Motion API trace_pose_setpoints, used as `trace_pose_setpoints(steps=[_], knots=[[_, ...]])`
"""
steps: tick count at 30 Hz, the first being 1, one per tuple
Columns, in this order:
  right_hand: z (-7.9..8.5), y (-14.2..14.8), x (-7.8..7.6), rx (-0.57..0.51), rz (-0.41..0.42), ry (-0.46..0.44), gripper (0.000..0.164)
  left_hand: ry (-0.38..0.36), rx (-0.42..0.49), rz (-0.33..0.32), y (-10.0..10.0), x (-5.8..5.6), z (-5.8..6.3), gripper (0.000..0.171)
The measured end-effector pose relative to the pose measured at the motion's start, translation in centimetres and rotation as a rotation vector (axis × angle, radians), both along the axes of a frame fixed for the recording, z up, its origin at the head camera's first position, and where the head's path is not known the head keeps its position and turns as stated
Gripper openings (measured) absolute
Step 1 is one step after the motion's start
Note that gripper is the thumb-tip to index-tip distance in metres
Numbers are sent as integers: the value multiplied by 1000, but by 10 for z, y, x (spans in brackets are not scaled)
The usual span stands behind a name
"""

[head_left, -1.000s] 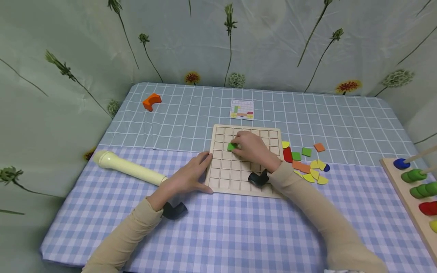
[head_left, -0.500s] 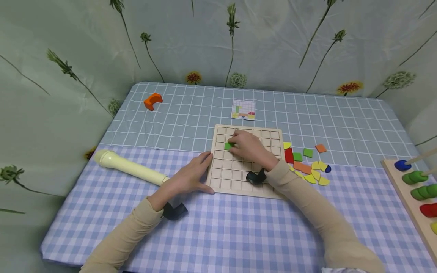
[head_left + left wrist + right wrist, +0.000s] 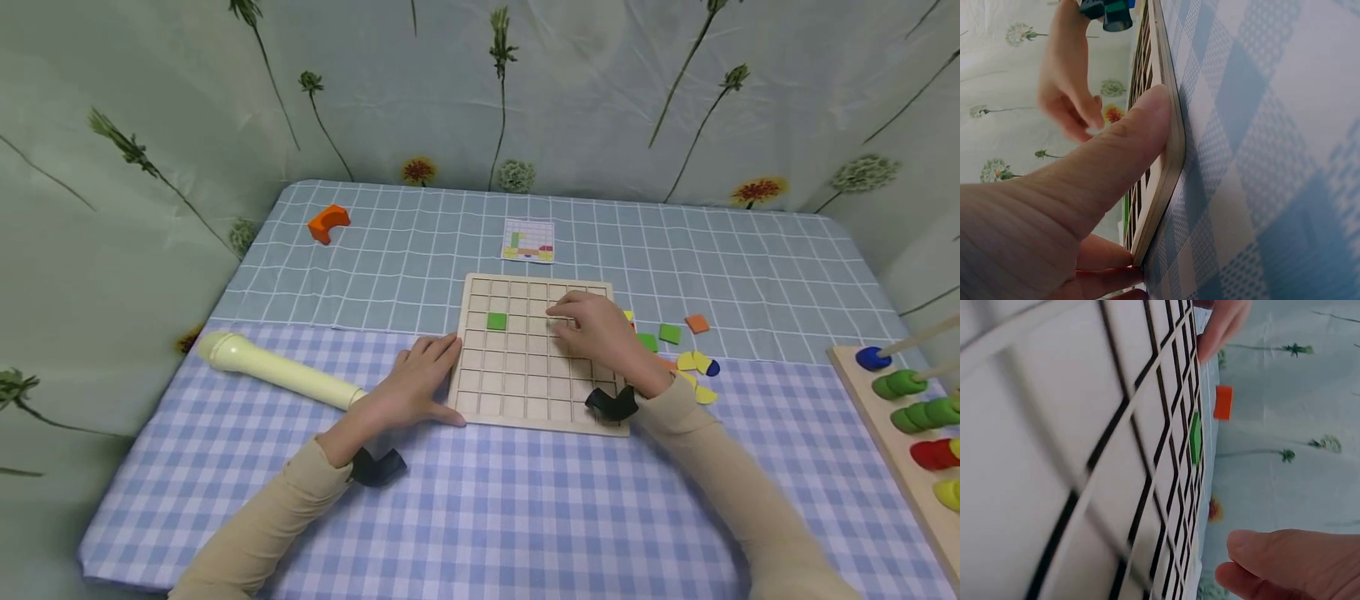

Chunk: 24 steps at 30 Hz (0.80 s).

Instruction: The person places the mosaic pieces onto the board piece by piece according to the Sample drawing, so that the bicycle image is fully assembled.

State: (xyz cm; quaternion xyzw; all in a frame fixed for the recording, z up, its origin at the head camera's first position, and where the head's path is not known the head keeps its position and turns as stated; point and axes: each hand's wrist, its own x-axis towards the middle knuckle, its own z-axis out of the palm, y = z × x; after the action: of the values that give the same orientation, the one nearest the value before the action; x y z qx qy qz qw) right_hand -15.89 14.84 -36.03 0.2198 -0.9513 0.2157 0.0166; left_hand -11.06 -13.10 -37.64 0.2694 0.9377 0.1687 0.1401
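Observation:
A wooden grid board (image 3: 517, 406) lies on the table in the head view. One green square tile (image 3: 497, 321) sits in a cell at its upper left; the right wrist view shows this green tile (image 3: 1195, 439) edge-on. My left hand (image 3: 415, 379) rests against the board's left side, thumb (image 3: 1141, 119) on the near corner and fingers along the edge. Over the right part of the board hovers my right hand (image 3: 603, 331), apart from the green tile. Its fingers are loosely bent, with nothing seen between thumb and fingertips.
Several loose tiles, among them a green one (image 3: 670, 334) and an orange one (image 3: 697, 323), lie right of the board. A pattern card (image 3: 528, 241) is behind it. Left lie a pale yellow stick (image 3: 285, 373) and an orange arch block (image 3: 327, 223). A wooden bead rack (image 3: 900, 450) stands right.
My right hand has let go of the green tile and moved right across the board. The tile now sits alone in its cell. My left hand has stayed at the board's edge.

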Motion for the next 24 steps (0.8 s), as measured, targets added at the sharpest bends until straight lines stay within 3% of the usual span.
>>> trace_pose_setpoints(steps=[8,14,24], knots=[[-4,47,12,-9,-72,19,22,14,70,-45,-2,0,-1,108],[-6,79,19,8,-120,53,20,33,73,-56,-1,0,-1,108],[-12,104,26,20,-201,-89,27,41,82,-74,-3,1,-4,106]])
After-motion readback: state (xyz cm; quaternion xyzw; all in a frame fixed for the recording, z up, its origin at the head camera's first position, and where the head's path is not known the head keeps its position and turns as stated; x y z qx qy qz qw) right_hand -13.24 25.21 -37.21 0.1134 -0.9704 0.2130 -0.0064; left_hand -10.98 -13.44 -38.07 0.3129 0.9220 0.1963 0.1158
